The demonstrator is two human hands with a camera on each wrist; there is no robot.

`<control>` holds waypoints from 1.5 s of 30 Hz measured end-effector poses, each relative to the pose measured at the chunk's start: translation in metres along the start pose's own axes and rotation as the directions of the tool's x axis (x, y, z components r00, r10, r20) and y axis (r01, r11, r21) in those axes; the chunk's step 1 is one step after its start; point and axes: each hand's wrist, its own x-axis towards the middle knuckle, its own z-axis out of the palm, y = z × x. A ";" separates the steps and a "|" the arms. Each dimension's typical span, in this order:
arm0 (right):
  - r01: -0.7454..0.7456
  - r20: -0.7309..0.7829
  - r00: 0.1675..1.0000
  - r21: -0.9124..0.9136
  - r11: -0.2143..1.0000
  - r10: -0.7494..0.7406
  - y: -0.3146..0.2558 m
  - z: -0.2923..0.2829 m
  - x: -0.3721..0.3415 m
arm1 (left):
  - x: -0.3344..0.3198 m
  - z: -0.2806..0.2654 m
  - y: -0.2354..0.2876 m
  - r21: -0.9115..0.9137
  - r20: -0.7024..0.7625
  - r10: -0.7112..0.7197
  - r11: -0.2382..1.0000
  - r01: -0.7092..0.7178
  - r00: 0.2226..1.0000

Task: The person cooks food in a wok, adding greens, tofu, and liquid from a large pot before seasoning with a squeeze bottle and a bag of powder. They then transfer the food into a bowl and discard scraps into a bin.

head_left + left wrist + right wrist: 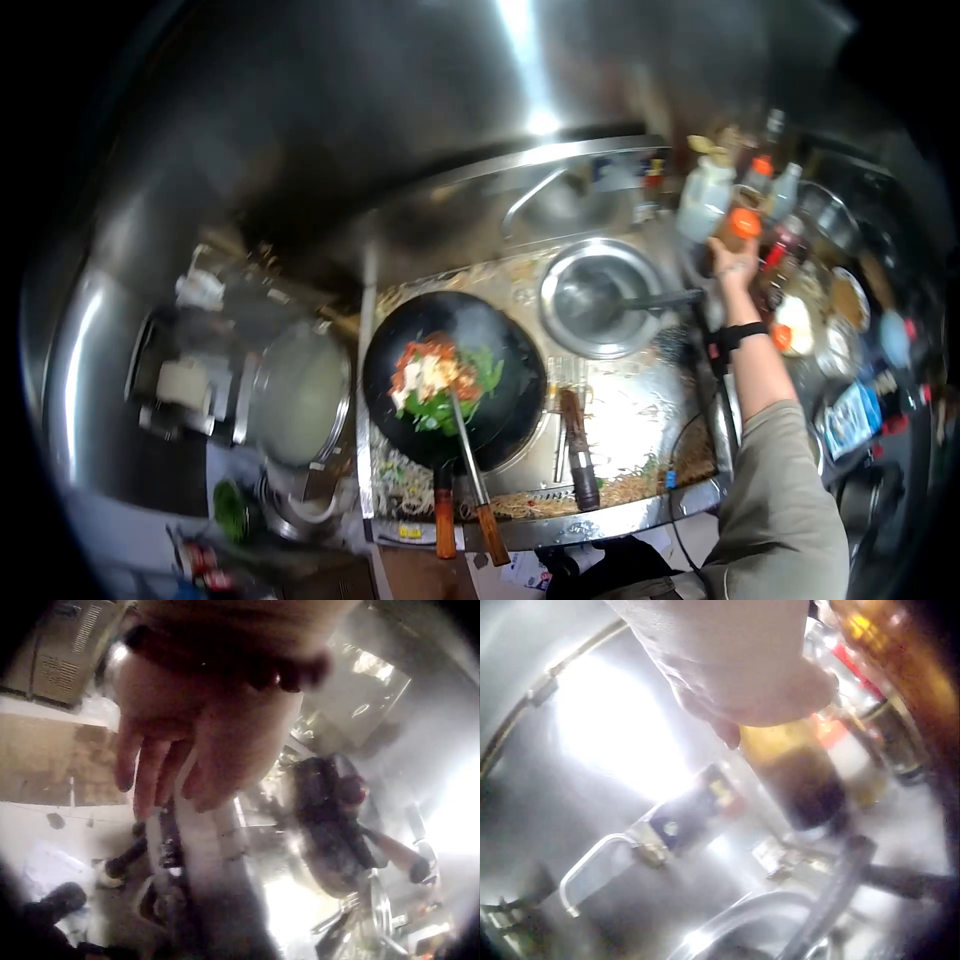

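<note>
At the right of the head view my right hand (737, 268) grips a seasoning bottle with an orange cap (744, 222). In the right wrist view, the bottle (799, 784) is brownish-yellow with a dark lower part, and the fingers wrap its upper end. My left hand (202, 735) shows only in the left wrist view, hanging with loosely bent fingers and holding nothing. Centrally sits a black wok (515, 395) holding red, white and green food (435, 375). A long metal utensil with a wooden handle (490, 530) leans in the wok, beside the wok's own wooden handle (445, 525).
A steel bowl (553, 330) with a dark-handled utensil (665, 299) sits right of the wok. Several bottles crowd the right side, including a white jug (706, 200). Left of the wok is a large pot (345, 400) of cloudy liquid. A dark-handled tool (577, 440) lies in front.
</note>
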 end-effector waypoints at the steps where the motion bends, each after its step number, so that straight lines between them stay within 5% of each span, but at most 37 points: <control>1: -0.102 0.023 0.994 -0.045 0.994 0.104 0.016 0.009 0.011 | 0.000 -0.009 0.059 -0.435 0.043 -0.075 0.896 0.087 0.996; 2: -0.159 0.046 0.986 -0.040 0.987 0.160 0.034 0.021 0.016 | -0.002 -0.019 0.110 -0.738 0.094 -0.105 0.661 0.140 0.990; 4: -0.270 0.090 0.958 -0.036 0.962 0.272 0.070 0.046 0.027 | -0.008 -0.027 0.184 -0.924 0.159 -0.071 0.341 0.173 0.985; 6: -0.046 -0.137 0.991 -0.261 0.964 0.010 0.058 0.046 0.008 | 0.004 -0.023 0.227 -0.948 0.177 0.008 0.269 0.169 0.984; 7: 0.165 0.013 0.986 0.044 0.985 -0.166 0.038 0.029 -0.018 | 0.009 -0.024 0.233 -0.932 0.173 0.018 0.325 0.157 0.985; 8: 0.313 0.091 0.925 0.372 0.874 -0.370 -0.005 -0.005 -0.059 | 0.013 -0.024 0.235 -0.915 0.167 0.039 0.379 0.140 0.985; 10: 0.242 0.527 0.571 0.626 0.742 -0.630 -0.068 -0.083 -0.175 | 0.015 -0.023 0.228 -0.890 0.195 0.164 0.445 0.104 0.967; 11: -0.144 0.742 0.279 0.660 0.737 -0.609 -0.096 -0.124 -0.222 | 0.012 -0.020 0.223 -0.874 0.220 0.219 0.478 0.092 0.951; 12: -0.548 0.869 -0.107 0.354 0.758 -0.483 -0.125 -0.164 -0.270 | 0.002 -0.017 0.240 -0.881 0.253 0.247 0.459 0.117 0.935; 13: -0.619 0.853 -0.423 -0.026 0.785 -0.306 -0.154 -0.204 -0.317 | 0.002 -0.011 0.248 -0.901 0.316 0.341 0.401 0.168 0.885; 14: -0.574 0.749 -0.648 -0.602 0.555 0.142 -0.135 -0.208 -0.373 | 0.003 -0.005 0.256 -0.911 0.368 0.436 0.347 0.224 0.821; 16: -0.602 0.642 -0.761 -0.752 0.267 0.093 -0.174 -0.225 -0.394 | 0.007 0.004 0.276 -0.913 0.403 0.400 0.116 0.391 0.823; 18: -0.687 0.703 -0.703 -0.631 0.360 -0.109 -0.143 -0.210 -0.407 | 0.031 0.007 0.268 -0.870 0.461 0.503 0.092 0.485 0.731; 19: -0.649 0.689 -0.719 -0.623 0.436 -0.086 -0.150 -0.215 -0.393 | 0.025 0.006 0.273 -0.902 0.432 0.460 0.199 0.384 0.776; 20: -0.382 0.861 -0.485 -0.363 0.850 0.150 -0.150 -0.226 -0.384 | 0.017 0.002 0.280 -0.909 0.395 0.422 0.310 0.279 0.816; 21: -0.095 0.922 -0.365 0.103 0.990 -0.130 -0.134 -0.237 -0.371 | 0.004 -0.005 0.285 -0.916 0.347 0.386 0.334 0.221 0.855; 22: 0.325 0.893 -0.209 0.447 0.833 -0.398 -0.118 -0.249 -0.358 | -0.007 -0.014 0.282 -0.915 0.340 0.389 0.346 0.206 0.856; 23: 0.430 0.946 -0.311 0.226 0.874 -0.092 -0.144 -0.275 -0.329 | -0.027 -0.028 0.278 -0.904 0.377 0.395 0.353 0.241 0.837; 24: 0.590 0.974 -0.224 0.127 0.797 0.011 -0.150 -0.296 -0.309 | -0.049 -0.041 0.275 -0.893 0.413 0.402 0.356 0.276 0.818; 25: 0.730 0.981 -0.130 0.194 0.656 -0.145 -0.138 -0.313 -0.291 | -0.070 -0.053 0.273 -0.884 0.421 0.384 0.379 0.275 0.822; 26: 0.758 0.982 -0.121 0.184 0.626 -0.143 -0.146 -0.327 -0.270 | -0.087 -0.068 0.272 -0.872 0.428 0.367 0.409 0.270 0.826; 27: 0.888 0.995 -0.089 0.096 0.450 -0.037 -0.151 -0.332 -0.256 | -0.097 -0.078 0.267 -0.857 0.439 0.345 0.439 0.270 0.830; 31: 0.904 0.946 -0.112 0.224 0.365 -0.303 -0.142 -0.298 -0.254 | -0.032 -0.084 0.276 -0.874 0.469 0.416 0.344 0.343 0.779; 33: 0.866 0.934 0.005 0.175 0.468 -0.357 -0.132 -0.270 -0.276 | -0.021 -0.070 0.264 -0.890 0.446 0.438 0.309 0.336 0.780; 34: 0.840 0.905 0.038 0.201 0.503 -0.424 -0.136 -0.276 -0.285 | -0.027 -0.061 0.244 -0.881 0.408 0.442 0.419 0.219 0.799; 36: 0.704 0.907 0.144 0.187 0.685 -0.396 -0.134 -0.304 -0.294 | -0.059 -0.057 0.210 -0.879 0.437 0.440 0.394 0.268 0.785; 38: 0.527 0.941 0.155 0.178 0.831 -0.299 -0.123 -0.331 -0.299 | -0.078 -0.063 0.201 -0.858 0.481 0.448 0.419 0.299 0.753; 39: 0.276 0.839 0.201 0.447 0.851 -0.506 -0.075 -0.322 -0.314 | -0.083 -0.070 0.220 -0.841 0.456 0.374 0.479 0.253 0.808; 40: 0.165 0.861 0.168 0.456 0.874 -0.481 -0.073 -0.329 -0.325 | -0.078 -0.079 0.243 -0.843 0.395 0.438 0.521 0.130 0.807; 41: 0.085 0.822 0.226 0.518 0.851 -0.522 -0.059 -0.324 -0.347 | -0.055 -0.082 0.260 -0.852 0.468 0.412 0.446 0.275 0.781; 42: -0.212 0.907 0.159 0.418 0.883 -0.391 -0.068 -0.331 -0.357 | -0.030 -0.082 0.272 -0.837 0.537 0.397 0.362 0.411 0.744; 43: -0.479 0.965 0.086 0.258 0.839 -0.248 -0.078 -0.337 -0.367 | -0.023 -0.081 0.281 -0.845 0.501 0.396 0.418 0.335 0.770; 44: -0.726 0.972 -0.139 0.029 0.688 -0.188 -0.094 -0.346 -0.367 | -0.019 -0.077 0.294 -0.847 0.459 0.405 0.468 0.252 0.790; 45: -0.835 0.927 -0.356 -0.259 0.486 -0.117 -0.111 -0.354 -0.366 | -0.024 -0.071 0.301 -0.750 0.260 0.369 0.659 -0.054 0.892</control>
